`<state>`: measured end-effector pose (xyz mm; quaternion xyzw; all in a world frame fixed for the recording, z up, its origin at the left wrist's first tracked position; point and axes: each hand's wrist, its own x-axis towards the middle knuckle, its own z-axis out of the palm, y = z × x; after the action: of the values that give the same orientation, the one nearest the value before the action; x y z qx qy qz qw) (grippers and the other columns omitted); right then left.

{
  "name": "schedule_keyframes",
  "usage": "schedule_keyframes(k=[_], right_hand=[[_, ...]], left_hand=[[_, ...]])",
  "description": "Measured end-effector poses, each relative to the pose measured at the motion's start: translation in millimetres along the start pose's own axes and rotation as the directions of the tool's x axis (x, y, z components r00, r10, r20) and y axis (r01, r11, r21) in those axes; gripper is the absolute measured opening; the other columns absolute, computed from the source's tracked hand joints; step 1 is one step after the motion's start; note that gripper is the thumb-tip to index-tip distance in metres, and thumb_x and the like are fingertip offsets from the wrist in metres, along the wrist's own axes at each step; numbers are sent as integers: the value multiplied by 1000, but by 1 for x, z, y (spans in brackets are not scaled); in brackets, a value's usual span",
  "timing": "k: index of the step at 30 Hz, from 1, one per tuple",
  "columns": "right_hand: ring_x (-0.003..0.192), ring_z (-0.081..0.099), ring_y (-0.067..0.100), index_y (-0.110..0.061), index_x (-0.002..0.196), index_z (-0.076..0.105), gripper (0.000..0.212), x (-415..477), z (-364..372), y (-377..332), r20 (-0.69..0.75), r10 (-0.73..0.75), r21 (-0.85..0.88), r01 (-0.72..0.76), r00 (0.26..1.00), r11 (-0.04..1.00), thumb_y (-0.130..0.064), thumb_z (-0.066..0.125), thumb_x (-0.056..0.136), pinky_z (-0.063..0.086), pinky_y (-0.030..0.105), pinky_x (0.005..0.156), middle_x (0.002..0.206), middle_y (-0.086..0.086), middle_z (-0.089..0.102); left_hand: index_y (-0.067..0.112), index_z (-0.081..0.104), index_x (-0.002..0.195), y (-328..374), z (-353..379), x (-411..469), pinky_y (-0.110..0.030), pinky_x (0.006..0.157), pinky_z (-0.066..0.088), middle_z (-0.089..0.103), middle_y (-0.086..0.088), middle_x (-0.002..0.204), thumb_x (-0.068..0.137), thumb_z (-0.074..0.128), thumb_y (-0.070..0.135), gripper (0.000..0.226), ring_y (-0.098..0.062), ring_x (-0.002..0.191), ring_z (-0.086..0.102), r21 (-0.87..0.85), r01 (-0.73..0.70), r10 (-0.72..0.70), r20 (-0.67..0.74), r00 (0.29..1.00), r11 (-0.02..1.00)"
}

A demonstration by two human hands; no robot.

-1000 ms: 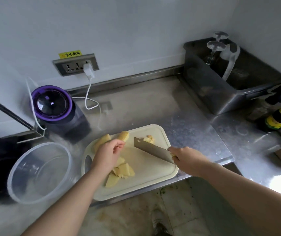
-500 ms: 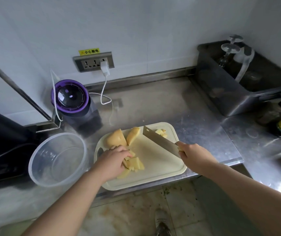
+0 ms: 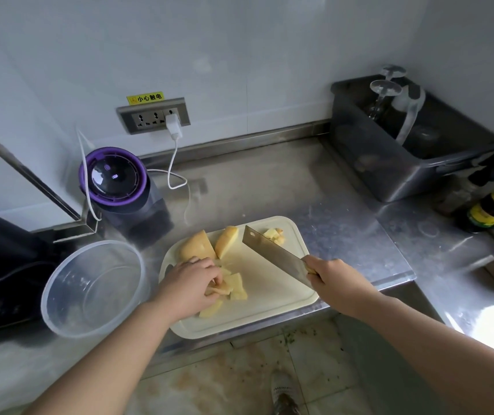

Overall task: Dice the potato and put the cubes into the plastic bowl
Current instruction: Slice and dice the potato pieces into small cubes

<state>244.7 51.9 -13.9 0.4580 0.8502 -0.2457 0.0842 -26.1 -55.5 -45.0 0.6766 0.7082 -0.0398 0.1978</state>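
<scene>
L hand (image 3: 191, 283) has dropped from big chunks to gather cut pieces (image 3: 233, 287), grip closing on them; R hand (image 3: 334, 281) clenched on knife (image 3: 272, 253). Bowl (image 3: 60, 313) empty; transfer likely next.

Showing pale yellow on the potato pieces (image 3: 236, 287), cream white on the cutting board (image 3: 272, 307), silver grey on the knife blade (image 3: 272, 253). Looking clear and colourless: the plastic bowl (image 3: 93, 289). Glowing purple around a black lid: the blender (image 3: 114, 176). Wearing a yellow label: the dark bottle (image 3: 491, 209). Reading black on yellow: the warning sticker (image 3: 145, 98).
</scene>
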Motion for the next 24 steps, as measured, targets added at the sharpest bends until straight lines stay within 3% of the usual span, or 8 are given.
schedule_keyframes(k=[3,7,10,14,19,24], right_hand=[[61,54,19,-19,113,50,16,-2,0,2,-1,4,39,-4,1000,999,-17,38,102,38,25,50,71,-1,53],[71,64,24,-21,110,50,17,-4,1,8,33,34,71,-36,999,997,-15,38,100,51,38,60,82,6,64],[62,54,20,-25,99,45,13,-6,2,14,43,49,68,-52,998,996,-15,36,101,43,33,55,76,2,58],[61,48,21,-21,88,43,15,-8,2,26,36,96,78,-99,995,992,-12,35,98,37,32,55,77,7,59],[59,47,19,-27,85,37,21,-7,-1,34,29,104,88,-106,994,991,-11,35,97,35,30,52,70,-1,53],[60,48,19,-22,89,42,15,-3,-1,38,30,101,90,-103,994,991,-11,36,98,36,30,53,73,2,56]], left_hand=[[44,53,90,8,-5,7,-41,89,47,58,27,93,81,59,49,13,-5,95,57,-242,101,-102,7,995,965],[31,60,97,40,-8,28,-30,81,53,63,16,93,86,65,37,14,-10,90,62,-479,140,-132,51,990,866],[19,65,104,64,-3,49,-25,60,48,64,4,96,88,65,31,20,-14,84,59,-482,114,-89,74,993,869],[19,62,110,75,12,72,-28,82,47,64,3,108,86,68,26,25,-19,101,60,-447,141,-132,51,990,883],[15,69,94,72,18,84,-31,80,49,70,-2,94,87,67,23,10,-23,90,63,-409,144,-178,-46,983,901],[18,65,95,63,14,84,-24,73,42,65,4,91,90,64,19,5,-17,89,60,-585,202,-269,-30,963,786]])
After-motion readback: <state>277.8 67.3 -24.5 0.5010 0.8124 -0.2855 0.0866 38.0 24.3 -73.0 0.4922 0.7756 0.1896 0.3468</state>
